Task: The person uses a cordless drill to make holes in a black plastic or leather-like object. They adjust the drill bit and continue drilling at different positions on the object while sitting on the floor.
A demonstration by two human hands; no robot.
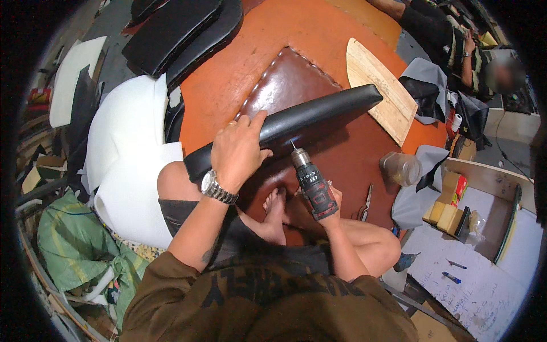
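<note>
A padded black panel [319, 114] is tilted on edge in front of me, slanting up toward the right. My left hand [239, 148] grips its upper edge near the left end, fingers over the top and thumb on the near side. In my right hand [330, 199] is a black and red cordless drill [314, 191], fingers wrapped round its handle, which is mostly hidden. The thin bit points up at the panel's near face; its tip is at or very close to the surface, and I cannot tell whether it has gone in.
Brown sheet material [364, 154] lies under my legs. A pale wooden board [382, 91], a clear jar [400, 169] and pliers [366, 202] lie to the right. White foam [128, 131] is at left, with black padded panels [182, 34] behind. Another person [456, 51] sits at far right.
</note>
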